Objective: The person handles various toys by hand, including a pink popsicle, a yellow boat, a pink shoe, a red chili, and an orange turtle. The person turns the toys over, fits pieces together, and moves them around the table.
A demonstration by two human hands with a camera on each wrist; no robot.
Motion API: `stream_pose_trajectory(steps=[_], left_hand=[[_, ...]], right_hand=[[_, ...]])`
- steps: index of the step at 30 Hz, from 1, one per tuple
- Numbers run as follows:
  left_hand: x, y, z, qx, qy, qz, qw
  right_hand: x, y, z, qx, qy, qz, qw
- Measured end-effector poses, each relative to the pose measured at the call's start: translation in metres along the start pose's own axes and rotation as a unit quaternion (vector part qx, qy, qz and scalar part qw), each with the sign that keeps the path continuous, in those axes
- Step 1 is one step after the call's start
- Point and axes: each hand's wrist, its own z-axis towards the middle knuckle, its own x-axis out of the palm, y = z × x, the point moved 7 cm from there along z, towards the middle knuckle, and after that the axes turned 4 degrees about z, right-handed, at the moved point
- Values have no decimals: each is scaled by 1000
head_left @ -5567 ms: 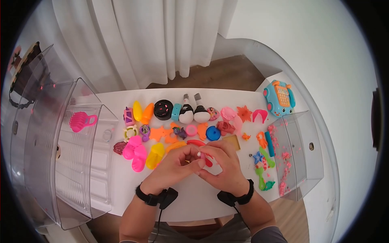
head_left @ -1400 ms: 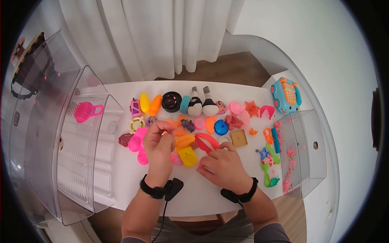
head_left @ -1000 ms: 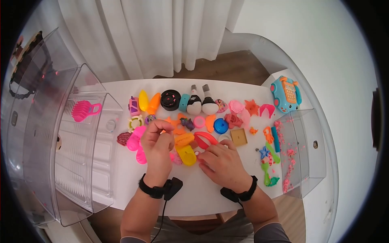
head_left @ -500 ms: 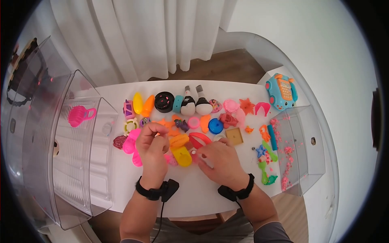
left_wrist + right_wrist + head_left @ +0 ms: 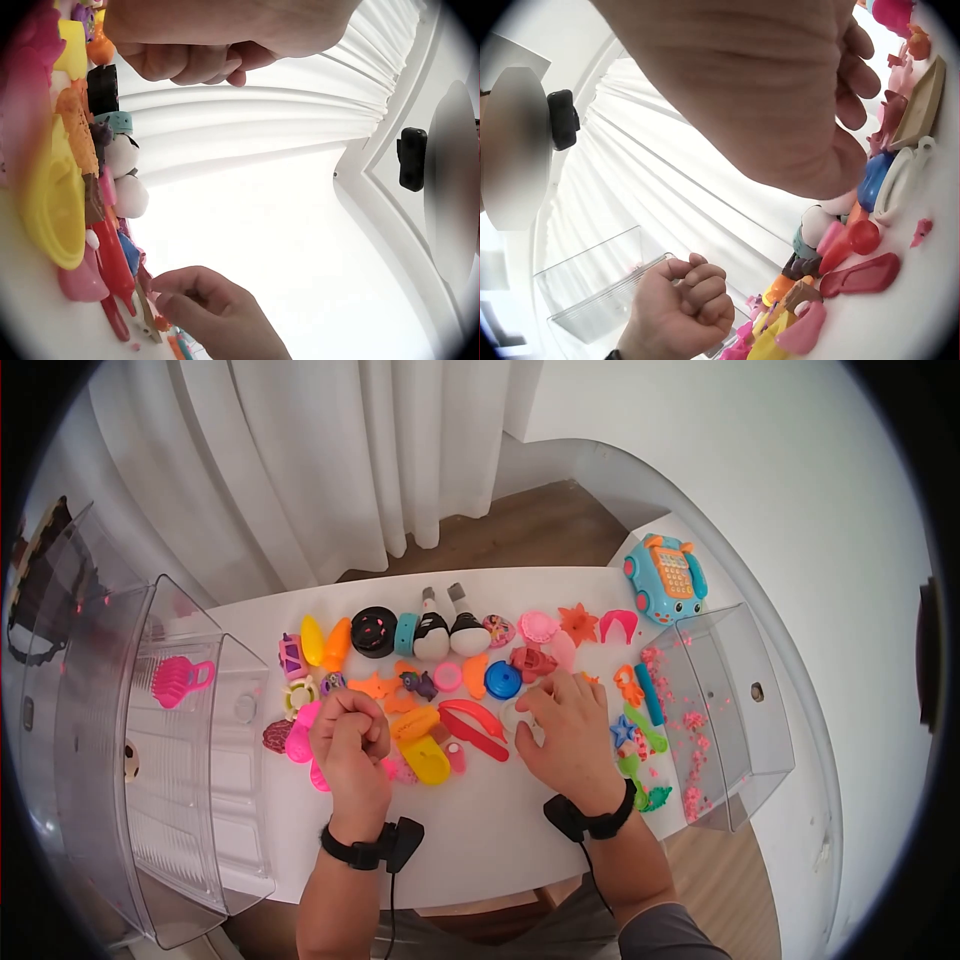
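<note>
My left hand [image 5: 350, 760] is raised over the left side of the toys, its fingers curled with nothing visible in them. The right hand [image 5: 572, 745] hovers with loosely bent fingers near the white ring [image 5: 512, 717]; the tan square tray [image 5: 921, 105] also lies near it in the right wrist view. Between the hands, a pink piece [image 5: 457, 761] with a white bead rests beside the yellow mould [image 5: 425, 762]. Just beyond it are two red pieces [image 5: 474, 734] and the orange mould [image 5: 415, 723]. Under the right hand, part of the table is hidden.
Clear bins stand at the left [image 5: 215, 760] and right [image 5: 740, 710], the left one with a pink scoop [image 5: 178, 681]. A toy phone [image 5: 668, 578] sits back right. Shoe-like toys [image 5: 432, 637] and a black round piece [image 5: 373, 632] line the back.
The two hands were together around a small pink piece and have separated. My right hand has moved away to the right, uncovering the pink piece on the table. The left hand remains raised and curled.
</note>
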Motion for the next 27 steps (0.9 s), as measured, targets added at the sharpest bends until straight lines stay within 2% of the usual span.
stream_pose_trajectory(steps=[7,11,14,16,17,19,20,22,23,25,26,27], left_hand=[[0,1,-1,0,-4,6,1000],[1,1,-1,4,4,10,1000],[1,2,-1,1,7,14,1000],[2,2,-1,2,10,17,1000],[1,2,-1,2,9,18,1000],[4,6,-1,-8,42,56,997],[5,6,-2,-9,42,56,997],[18,8,-6,-38,104,106,988],[24,6,-8,-38,104,105,988],[43,5,-16,-50,165,176,969],[42,3,-16,-49,164,176,969],[48,4,-19,-59,218,185,956]], right_hand=[[12,3,-6,-37,38,-30,998],[14,3,-6,-42,29,-36,998],[10,0,-5,-46,29,-3,999],[-3,-4,0,-14,-2,88,996],[-4,-3,0,-15,-2,89,996],[-8,-8,1,32,-21,205,978],[-9,-7,1,32,-20,205,978],[-2,-9,-1,80,20,336,938],[-2,-9,-2,80,20,336,938],[0,-2,-3,54,43,343,937],[-1,0,-2,53,43,344,937],[-3,8,-1,32,61,358,931]])
